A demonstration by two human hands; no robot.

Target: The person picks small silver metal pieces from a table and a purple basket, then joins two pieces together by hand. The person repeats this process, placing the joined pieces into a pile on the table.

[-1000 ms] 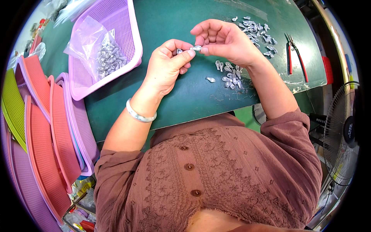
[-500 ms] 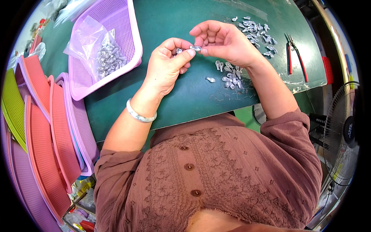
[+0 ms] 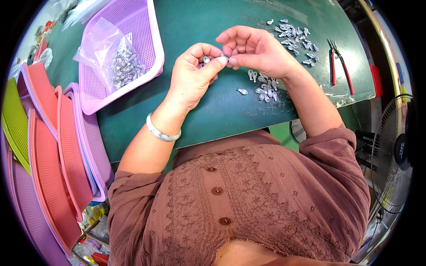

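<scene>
Your left hand (image 3: pixel 188 77) has thumb and forefinger pinched closed on a small, silver-grey, teardrop-shaped, metallic-looking piece (image 3: pixel 227 57), while a second silver-grey piece (image 3: pixel 206 60) sits tucked in the curl of your fingers behind that pinch. The pinched piece lies above the dark green tabletop (image 3: pixel 199 122), at the tip of your left thumb and on its right-hand side, straight between your two hands; your fingertips cover so much of it that you cannot tell its long axis. Your right hand (image 3: pixel 262 54) comes in from the right, its thumb tip at the piece's right end and its upper fingers arched apart from the thumb; whether it grips the piece or merely touches it, you cannot tell. Nearest your right wrist, on your side of it, lies a loose pile of matching silver-grey pieces (image 3: pixel 266 94), with one stray silver-grey piece (image 3: pixel 242 91) just to its left. The red-handled metal pliers (image 3: pixel 345 73) lie farther right, and the lilac perforated plastic basket (image 3: pixel 155 26) stands to the left of your left hand, holding a clear plastic bag of grey pieces (image 3: pixel 126 66)
</scene>
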